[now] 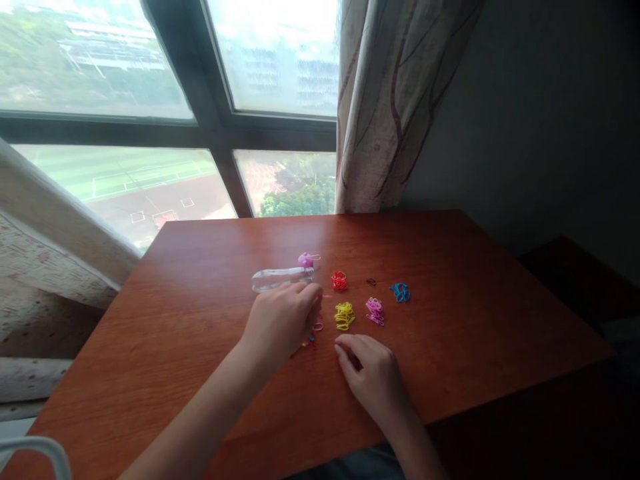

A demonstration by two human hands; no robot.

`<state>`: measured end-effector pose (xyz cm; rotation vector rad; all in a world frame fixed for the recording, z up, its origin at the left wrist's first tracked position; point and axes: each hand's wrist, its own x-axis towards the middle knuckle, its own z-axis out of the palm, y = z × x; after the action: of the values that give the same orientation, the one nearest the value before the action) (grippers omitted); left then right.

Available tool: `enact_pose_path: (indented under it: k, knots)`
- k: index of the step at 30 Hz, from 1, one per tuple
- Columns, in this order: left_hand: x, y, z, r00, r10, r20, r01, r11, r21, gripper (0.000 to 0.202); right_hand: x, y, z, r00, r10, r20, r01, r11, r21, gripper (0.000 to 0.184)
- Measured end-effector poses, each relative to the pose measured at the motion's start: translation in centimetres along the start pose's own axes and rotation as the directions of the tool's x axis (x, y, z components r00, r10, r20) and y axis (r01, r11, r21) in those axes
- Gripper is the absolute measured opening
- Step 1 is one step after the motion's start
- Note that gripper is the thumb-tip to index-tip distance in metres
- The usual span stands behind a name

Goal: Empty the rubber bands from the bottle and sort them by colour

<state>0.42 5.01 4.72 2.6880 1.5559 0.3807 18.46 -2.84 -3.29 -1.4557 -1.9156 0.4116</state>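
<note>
My left hand [287, 312] reaches over the table with its fingers pinched, and a thin red rubber band [327, 296] sticks out at the fingertips. Just right of it lie a red pile of rubber bands [339, 281] and a yellow pile of rubber bands [345, 316]. Partly hidden under that hand is a mixed heap of coloured bands [313, 341]. Below the yellow pile, my right hand [370, 370] is low over the wood, thumb and forefinger together; anything between them is too small to make out.
Behind my left hand lies a clear plastic bottle [270, 278] beside a pink cap [306, 260]. Farther right are pink bands [375, 311], a small dark band [371, 282] and blue bands [401, 292]. The brown table [450, 333] stands against a window with curtains [390, 100].
</note>
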Motion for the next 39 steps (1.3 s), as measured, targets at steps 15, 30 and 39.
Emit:
enact_pose_path:
  k: [15, 30, 39]
  knots:
    - [9.4, 1.1, 3.3, 0.976, 0.077, 0.206, -0.080, 0.997, 0.008, 0.018, 0.1, 0.2, 0.0, 1.000, 0.004, -0.025, -0.003, 0.998, 0.069, 0.017]
    - [0.7, -0.9, -0.5, 0.994, 0.028, 0.108, -0.024, 0.999, -0.043, 0.019, 0.2, -0.3, -0.1, 1.000, -0.001, 0.028, 0.001, 1.000, -0.028, 0.016]
    - [-7.9, -1.5, 2.2, 0.991, -0.118, 0.060, 0.132, 0.896, -0.424, 0.016, 0.1, -0.6, 0.1, 0.997, 0.002, 0.078, 0.006, 0.995, -0.104, 0.014]
